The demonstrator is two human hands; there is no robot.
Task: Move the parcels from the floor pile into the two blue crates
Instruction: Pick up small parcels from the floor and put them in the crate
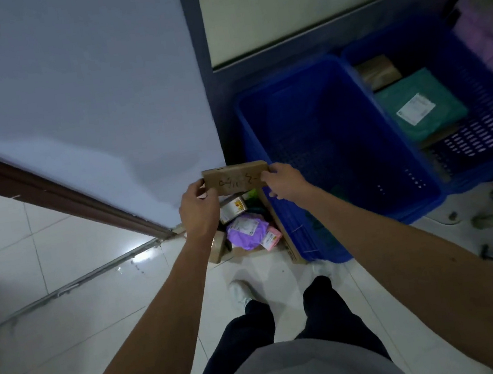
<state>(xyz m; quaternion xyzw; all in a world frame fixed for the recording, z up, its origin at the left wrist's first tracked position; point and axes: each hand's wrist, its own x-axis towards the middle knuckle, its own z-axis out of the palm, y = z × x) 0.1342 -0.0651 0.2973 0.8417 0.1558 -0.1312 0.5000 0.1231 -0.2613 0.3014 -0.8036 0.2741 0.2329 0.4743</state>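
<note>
Left hand (199, 208) and right hand (282, 181) raised in front, both grasping one flat cardboard parcel (235, 177). Left thumb and fingers curled round its left end, right fingers pinching its right end. Held roughly level in the air, dark handwriting on the side facing the camera. Hanging above the floor pile and just left of the nearer blue crate (307, 107), touching neither.

Below the parcel, more of the pile on the white tiled floor (96, 305), tucked between the wall (63, 86) and the crate:
- a purple mailer (243, 230) with a white label
- a pink packet (272, 239) against its right edge
- a white-labelled box (232, 209) just beyond it
- a small brown box (217, 247) to its left

Nearer crate dim inside; perhaps something green low down, too dark to tell. Second blue crate (484, 119) right beside it, farther right, holding a teal mailer (418, 103) with a white label and a brown parcel (378, 71) at its far end.

Dark skirting (47, 191) along the foot of the wall on the left. Near the bottom edge, dark trouser legs (260, 329) and a white shoe (240, 292).
</note>
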